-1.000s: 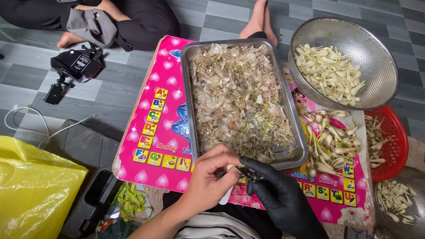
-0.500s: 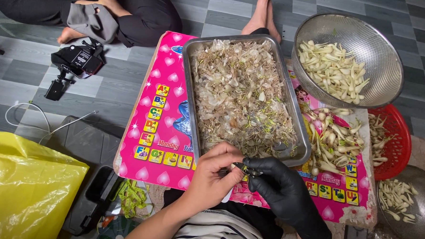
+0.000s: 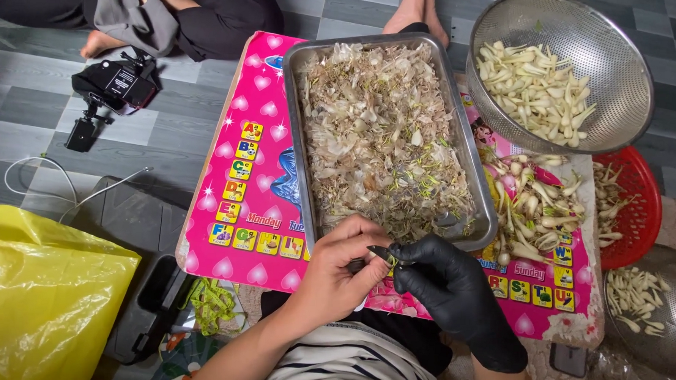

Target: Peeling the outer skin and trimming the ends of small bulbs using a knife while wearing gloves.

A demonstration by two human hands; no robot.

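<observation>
Versus a second earlier: the hands sat at the same spot by the tray's near edge and the view framed the scene slightly differently; nothing else had visibly moved.

Left hand (image 3: 342,277), bare, was closed with fingertips pinched on a small dark blade (image 3: 381,253). Right hand (image 3: 455,294), in a black glove, was closed with its fingertips meeting the left's at the blade tip; whatever small piece it pinched was too small to make out. Both hands hovered over the near edge of the pink board (image 3: 234,208), just beside the near rim of the metal tray (image 3: 299,120).

Containers:
- The metal tray was full of papery skins and root trimmings (image 3: 382,139).
- A steel colander (image 3: 624,66), far right, held peeled pale bulbs (image 3: 536,88).
- A loose pile of unpeeled bulbs (image 3: 531,210) lay on the board right of the tray.
- A red basket (image 3: 641,203) held a few more of the same.
- A steel bowl (image 3: 670,326), near right, held some peeled pieces.

A yellow plastic bag (image 3: 37,298) lay on the floor at left. A camera on a small stand (image 3: 111,89) stood beyond it, next to another seated person (image 3: 171,12).
</observation>
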